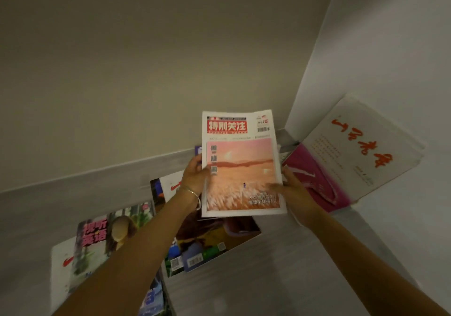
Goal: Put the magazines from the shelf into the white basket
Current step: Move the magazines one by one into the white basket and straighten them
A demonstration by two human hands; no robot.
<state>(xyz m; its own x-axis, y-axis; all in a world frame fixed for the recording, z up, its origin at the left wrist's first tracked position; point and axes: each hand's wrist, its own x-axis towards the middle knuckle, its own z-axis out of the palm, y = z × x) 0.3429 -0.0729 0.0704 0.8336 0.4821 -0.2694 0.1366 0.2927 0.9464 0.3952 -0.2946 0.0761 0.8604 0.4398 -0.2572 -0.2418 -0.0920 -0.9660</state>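
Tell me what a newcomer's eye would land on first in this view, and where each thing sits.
First the magazine with the sunset cover, dead centre, held up by the left hand at its left edge and the right hand at its lower right. Next the white magazine with red brush lettering, leaning against the wall at right, over a pink one. More magazines lie scattered at lower left, among them one with pink characters.

The sunset magazine [240,166] was glossy paper. Right of it, the white magazine [361,144] looked matt. The shelf [280,267] beneath showed grey, wood-grained board. A metal bangle [191,192] shone.
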